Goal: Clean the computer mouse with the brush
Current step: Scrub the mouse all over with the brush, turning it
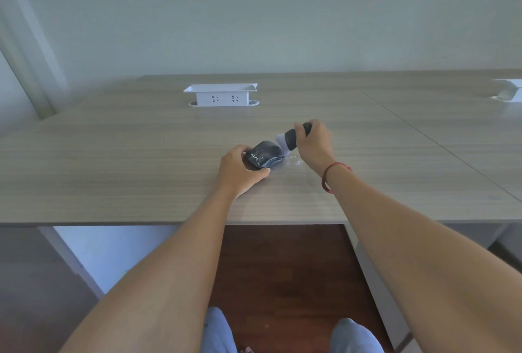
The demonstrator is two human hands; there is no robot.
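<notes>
Left hand [240, 171] fingers grasp black plastic computer mouse [265, 156]; right hand [313, 143], at 1 o'clock, grips black white-bristled brush [288, 140]; seemingly tilted mouse could slip under brush pressure.

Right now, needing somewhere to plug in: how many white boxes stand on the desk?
2. One socket box at the back centre, beyond the mouse; a second white box far right, cut off by the frame.

Both arms outstretched (left hand [240, 168], right hand [314, 144] gripping).
</notes>
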